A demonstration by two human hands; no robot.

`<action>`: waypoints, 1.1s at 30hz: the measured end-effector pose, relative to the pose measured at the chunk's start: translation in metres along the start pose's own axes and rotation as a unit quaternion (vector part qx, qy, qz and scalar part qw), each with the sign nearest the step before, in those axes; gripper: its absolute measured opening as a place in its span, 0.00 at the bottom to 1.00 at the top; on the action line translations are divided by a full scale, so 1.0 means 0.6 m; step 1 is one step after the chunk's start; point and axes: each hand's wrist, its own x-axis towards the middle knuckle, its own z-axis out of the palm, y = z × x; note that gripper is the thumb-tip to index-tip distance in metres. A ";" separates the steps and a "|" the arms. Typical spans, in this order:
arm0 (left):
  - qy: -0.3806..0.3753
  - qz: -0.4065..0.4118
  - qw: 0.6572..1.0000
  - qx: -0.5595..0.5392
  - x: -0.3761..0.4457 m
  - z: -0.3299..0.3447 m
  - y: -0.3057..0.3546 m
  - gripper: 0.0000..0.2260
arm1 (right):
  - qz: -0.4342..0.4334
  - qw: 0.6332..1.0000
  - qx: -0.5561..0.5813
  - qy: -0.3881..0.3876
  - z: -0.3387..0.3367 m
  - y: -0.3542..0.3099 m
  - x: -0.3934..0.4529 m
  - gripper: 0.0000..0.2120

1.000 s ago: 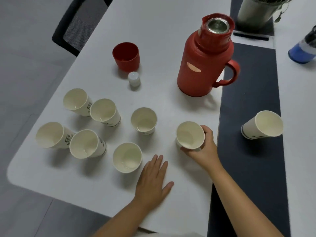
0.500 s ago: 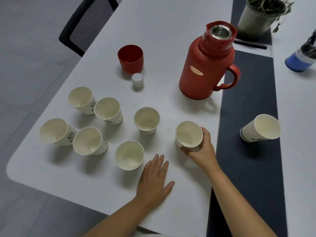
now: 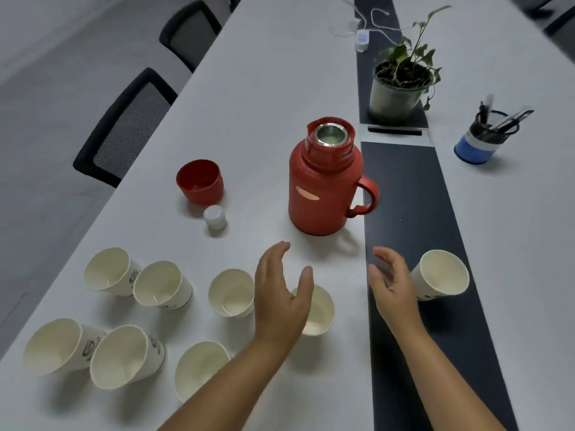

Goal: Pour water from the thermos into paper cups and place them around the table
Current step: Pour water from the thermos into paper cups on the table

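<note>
Both hands have lifted: the right hand (image 3: 390, 284) has released its paper cup (image 3: 317, 315), and the left hand (image 3: 280, 293) hovers over that cup, grip released too. Upright mid-bench stands the red thermos (image 3: 323, 181), mouth uncapped, handle pointing right toward the dark strip (image 3: 404, 197). Its red lid (image 3: 200, 181) and white stopper (image 3: 214, 216) sit left. 8 cups are visible; nothing blocks the thermos.

Potted plant (image 3: 399, 85) and blue pen holder (image 3: 485, 136) far beyond the right hand (image 3: 392, 287); two black chairs (image 3: 124, 132) off past the left hand (image 3: 280, 293); charger cable (image 3: 362, 29) farthest out.
</note>
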 end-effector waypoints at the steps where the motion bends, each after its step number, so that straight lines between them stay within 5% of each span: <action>1: 0.000 -0.006 1.000 0.007 0.033 0.008 0.001 0.22 | -0.005 1.000 -0.010 0.013 0.003 -0.011 0.025 0.15; 5: -0.073 -0.038 0.995 0.052 0.164 0.033 -0.012 0.34 | -0.008 0.999 -0.032 0.037 0.016 -0.049 0.130 0.23; 9: -0.169 -0.073 0.982 0.035 0.262 0.047 -0.029 0.46 | -0.012 0.998 -0.022 -0.049 0.018 -0.063 0.206 0.03; 12: -0.241 -0.024 0.970 -0.008 0.301 0.056 -0.031 0.44 | 0.013 0.997 -0.006 -0.079 0.011 -0.054 0.238 0.14; 14: -0.265 -0.007 0.963 -0.038 0.313 0.062 -0.030 0.44 | 0.019 0.997 -0.008 -0.068 0.014 -0.052 0.247 0.12; 22: -0.268 0.017 0.961 -0.066 0.299 0.046 -0.017 0.43 | -0.028 0.995 0.075 0.060 0.040 -0.065 0.201 0.10; 33: -0.242 0.119 0.949 -0.164 0.174 -0.044 0.126 0.42 | -0.220 0.966 -0.019 0.133 -0.069 -0.232 0.038 0.12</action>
